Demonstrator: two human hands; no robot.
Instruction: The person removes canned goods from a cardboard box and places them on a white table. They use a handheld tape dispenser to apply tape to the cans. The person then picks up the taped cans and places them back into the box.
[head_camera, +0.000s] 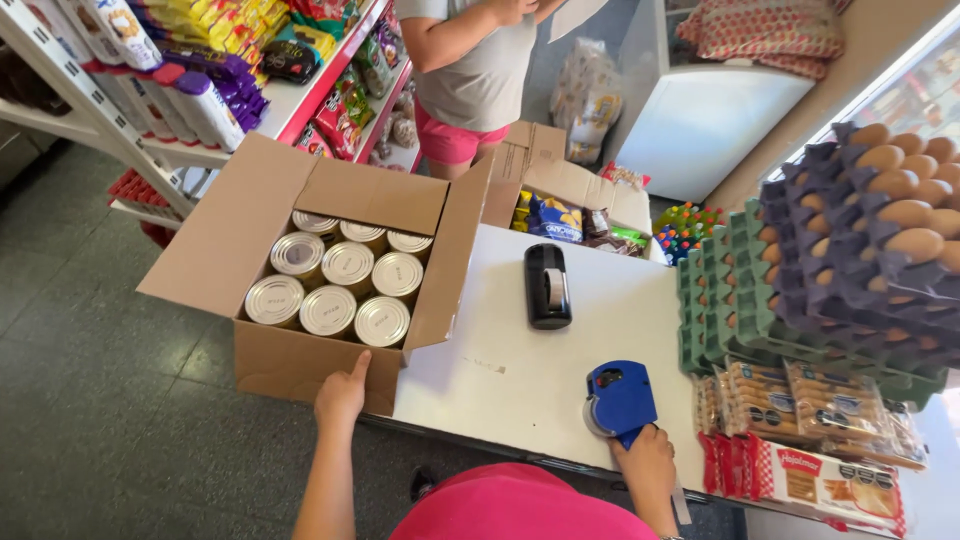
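Left hand: the left hand (342, 395) lies flat against the near wall of the box (290, 365), fingers pressed together and pointing up, thumb out toward the counter; it holds nothing.
Right hand: the right hand (648, 463) is wrapped around the handle of the price gun (618, 400), near the counter's front edge.
Price gun: blue, its round head resting on the white counter (500, 370), the handle pointing back toward the person.
Box: brown cardboard, flaps open, standing at the counter's left end and overhanging the floor side; its right flap rises beside the counter top.
Cans (340, 285): silver-lidded, upright, packed in rows and filling the box.
Tape dispenser (547, 285): black, lying on the counter beyond the price gun, well apart from both hands.
Egg trays (800, 250): green and purple stacks on the counter's right side, the top tray holding brown eggs (905, 190).
Biscuit packs (800, 440): clear and red packets lying at the near right corner, just beside the right hand.
Second box (560, 190): open, behind the counter, with snack bags inside.
Other person (470, 80): stands beyond the boxes in a grey top and pink shorts.
Shelves (250, 70): at left, stocked with packets.
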